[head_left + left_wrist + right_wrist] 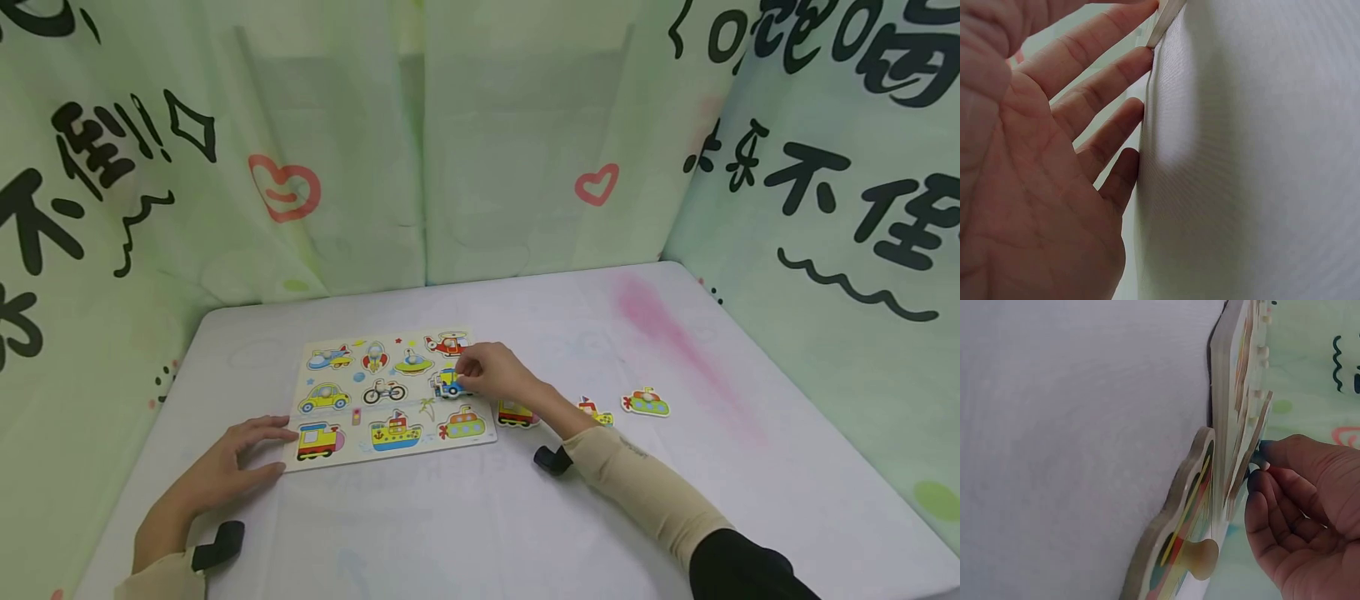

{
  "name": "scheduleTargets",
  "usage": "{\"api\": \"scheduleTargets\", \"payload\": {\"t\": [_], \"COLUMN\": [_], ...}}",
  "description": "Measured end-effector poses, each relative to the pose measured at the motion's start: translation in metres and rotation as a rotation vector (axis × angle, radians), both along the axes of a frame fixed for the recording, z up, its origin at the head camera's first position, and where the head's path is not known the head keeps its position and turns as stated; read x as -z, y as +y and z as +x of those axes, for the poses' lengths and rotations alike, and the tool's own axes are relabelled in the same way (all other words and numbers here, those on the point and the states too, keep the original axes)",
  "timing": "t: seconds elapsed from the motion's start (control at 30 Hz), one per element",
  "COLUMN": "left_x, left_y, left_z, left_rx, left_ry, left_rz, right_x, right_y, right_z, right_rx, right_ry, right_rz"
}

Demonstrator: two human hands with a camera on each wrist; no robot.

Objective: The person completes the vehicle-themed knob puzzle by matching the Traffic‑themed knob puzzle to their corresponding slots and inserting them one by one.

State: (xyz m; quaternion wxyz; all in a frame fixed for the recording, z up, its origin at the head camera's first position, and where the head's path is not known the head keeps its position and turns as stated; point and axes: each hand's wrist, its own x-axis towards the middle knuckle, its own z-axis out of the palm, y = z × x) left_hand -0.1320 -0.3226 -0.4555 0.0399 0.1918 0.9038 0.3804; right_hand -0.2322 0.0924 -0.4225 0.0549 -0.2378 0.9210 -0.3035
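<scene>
A white puzzle board (352, 421) printed with vehicles lies on the table. Over its right side, my right hand (495, 371) pinches the small knob of a blue vehicle puzzle piece (448, 383) between thumb and finger. In the right wrist view that piece (1250, 453) stands tilted against the board's face, close over it. My left hand (217, 467) rests at the board's lower left edge, thumb and fingers apart. The left wrist view shows its fingers (1097, 94) extended, fingertips right at the board's edge and the tablecloth.
Right of the board lies a red and yellow train piece (516, 415), partly behind my right wrist; its knob (1200, 559) faces up. Farther right are a ship piece (596, 412) and a green submarine piece (647, 402). A printed curtain (495, 233) borders the white table (420, 533).
</scene>
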Motion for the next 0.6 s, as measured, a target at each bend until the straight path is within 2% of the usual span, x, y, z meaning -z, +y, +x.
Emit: {"api": "scheduleTargets", "payload": {"t": [0.43, 0.6], "left_x": [0.002, 0.0], "left_y": [-0.001, -0.001], "left_z": [0.001, 0.0], "left_rx": [-0.005, -0.001], "left_ry": [-0.009, -0.014], "left_rz": [0.0, 0.0], "right_x": [0.0, 0.0], "right_y": [-0.012, -0.014], "right_z": [0.0, 0.0], "right_rx": [-0.004, -0.003], "right_ry": [0.026, 0.021], "right_rz": [0.063, 0.054]}}
